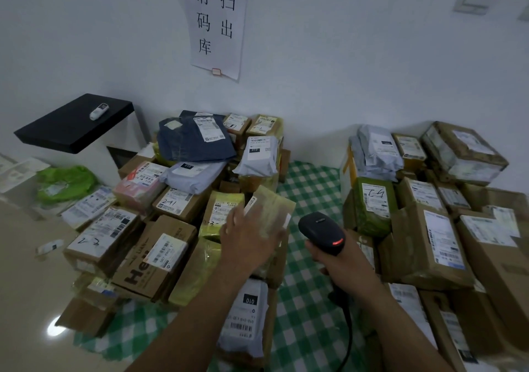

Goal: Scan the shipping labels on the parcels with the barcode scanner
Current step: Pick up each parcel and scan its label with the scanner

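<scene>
White wall backs a green-checked cloth heaped at left and right edges with cardboard boxes and soft mailers. Left hand spreads straight fingers on a blurred, tape-wrapped yellow parcel over the left heap; right hand curls round the rounded black scanner mid-cloth.

The barcode scanner at lower centre is matt black plastic. The cardboard boxes are plain brown and matt, and carry white paper shipping labels. A blurred parcel at centre is wrapped in glossy yellowish tape. The grey mailer bags are smooth, softly shiny plastic film. Under the piles lies a green-and-white checked cloth. The floor at lower left is glossy beige tile. The wall sign at top centre is creased white paper.
</scene>
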Demonstrator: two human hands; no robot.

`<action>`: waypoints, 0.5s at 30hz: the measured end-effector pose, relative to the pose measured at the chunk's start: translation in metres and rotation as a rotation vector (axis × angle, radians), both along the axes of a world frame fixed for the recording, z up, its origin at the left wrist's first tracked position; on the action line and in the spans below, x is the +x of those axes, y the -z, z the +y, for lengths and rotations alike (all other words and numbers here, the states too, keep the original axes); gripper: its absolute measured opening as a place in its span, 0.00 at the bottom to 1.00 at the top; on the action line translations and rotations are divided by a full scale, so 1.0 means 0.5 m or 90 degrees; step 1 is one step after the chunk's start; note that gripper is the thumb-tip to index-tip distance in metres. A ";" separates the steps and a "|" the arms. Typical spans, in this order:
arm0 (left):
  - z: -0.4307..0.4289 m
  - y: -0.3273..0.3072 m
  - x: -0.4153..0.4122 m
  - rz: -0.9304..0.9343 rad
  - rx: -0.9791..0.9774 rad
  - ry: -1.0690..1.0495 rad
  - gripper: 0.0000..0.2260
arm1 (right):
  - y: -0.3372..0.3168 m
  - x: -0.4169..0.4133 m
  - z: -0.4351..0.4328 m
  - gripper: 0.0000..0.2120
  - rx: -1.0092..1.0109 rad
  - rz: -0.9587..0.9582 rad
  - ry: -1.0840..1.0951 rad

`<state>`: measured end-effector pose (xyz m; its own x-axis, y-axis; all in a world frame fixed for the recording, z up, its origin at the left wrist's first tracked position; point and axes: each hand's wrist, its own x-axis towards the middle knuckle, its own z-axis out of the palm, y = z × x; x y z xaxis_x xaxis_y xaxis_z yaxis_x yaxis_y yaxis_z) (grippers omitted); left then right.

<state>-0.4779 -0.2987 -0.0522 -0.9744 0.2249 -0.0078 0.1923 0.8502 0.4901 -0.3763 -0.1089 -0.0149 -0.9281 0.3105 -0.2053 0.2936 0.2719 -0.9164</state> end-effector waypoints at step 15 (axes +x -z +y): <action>0.028 0.055 -0.013 -0.074 -0.074 -0.046 0.51 | 0.013 0.035 0.036 0.15 0.018 0.000 0.064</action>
